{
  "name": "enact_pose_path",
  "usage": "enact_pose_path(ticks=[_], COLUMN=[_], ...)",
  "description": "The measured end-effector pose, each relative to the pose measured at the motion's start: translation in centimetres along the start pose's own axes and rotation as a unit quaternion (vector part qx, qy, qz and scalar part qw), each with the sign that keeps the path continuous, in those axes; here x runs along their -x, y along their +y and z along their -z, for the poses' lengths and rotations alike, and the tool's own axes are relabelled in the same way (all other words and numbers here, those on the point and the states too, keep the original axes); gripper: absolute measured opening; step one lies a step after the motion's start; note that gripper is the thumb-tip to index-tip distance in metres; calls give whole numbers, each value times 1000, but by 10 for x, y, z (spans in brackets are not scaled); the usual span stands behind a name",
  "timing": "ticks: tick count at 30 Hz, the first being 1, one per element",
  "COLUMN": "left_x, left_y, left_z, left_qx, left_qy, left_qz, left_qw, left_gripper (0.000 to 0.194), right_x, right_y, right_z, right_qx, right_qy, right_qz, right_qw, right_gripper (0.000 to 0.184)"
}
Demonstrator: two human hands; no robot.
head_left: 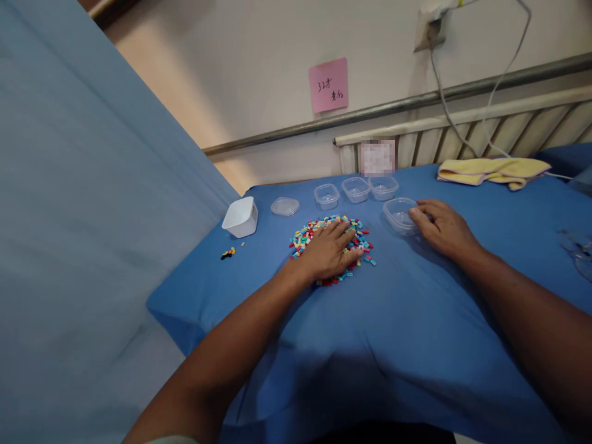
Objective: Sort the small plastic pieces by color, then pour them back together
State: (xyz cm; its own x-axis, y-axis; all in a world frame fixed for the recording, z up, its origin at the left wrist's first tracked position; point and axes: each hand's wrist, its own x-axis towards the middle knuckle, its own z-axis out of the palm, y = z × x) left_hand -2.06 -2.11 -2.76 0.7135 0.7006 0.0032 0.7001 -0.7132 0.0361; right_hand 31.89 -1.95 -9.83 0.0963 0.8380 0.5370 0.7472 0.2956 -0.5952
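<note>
My left hand (pixel 327 250) lies with fingers spread over a heap of small colourful pieces (pixel 305 234), in red, blue, yellow and white; they look like tiny plastic bricks. The hand covers the middle of the heap. Over to the right, my right hand (pixel 441 228) grips the near right rim of a clear plastic container (pixel 398 216), thumb and fingers at its edge. That container stands on the blue cloth (pixel 393 296), with no pieces visible in it. Behind the heap are more clear containers, one of them here (pixel 327 196), another beside it (pixel 356 189) and a third (pixel 383 187).
A white tub (pixel 241 217) and a clear lid (pixel 285 206) stand left of the heap. A few black and yellow pieces (pixel 228 253) lie near the tub. At the right are a folded yellow cloth (pixel 490 170) and glasses (pixel 578 250). A blue curtain (pixel 92 216) hangs at left.
</note>
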Motion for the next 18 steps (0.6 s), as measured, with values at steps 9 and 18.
enact_pose_path(ticks=[9,18], left_x=[49,7], left_y=[-8,-29], left_z=[-2,-8], left_qx=[-25,37], left_qy=[4,42], left_qz=[27,195], left_qw=[999,979], left_gripper=[80,82], right_x=[8,17], right_y=[-10,-12], right_z=[-5,-16], right_qx=[72,81], right_qy=[-29,-69], right_qz=[23,55], right_qw=[997,993], right_gripper=[60,64])
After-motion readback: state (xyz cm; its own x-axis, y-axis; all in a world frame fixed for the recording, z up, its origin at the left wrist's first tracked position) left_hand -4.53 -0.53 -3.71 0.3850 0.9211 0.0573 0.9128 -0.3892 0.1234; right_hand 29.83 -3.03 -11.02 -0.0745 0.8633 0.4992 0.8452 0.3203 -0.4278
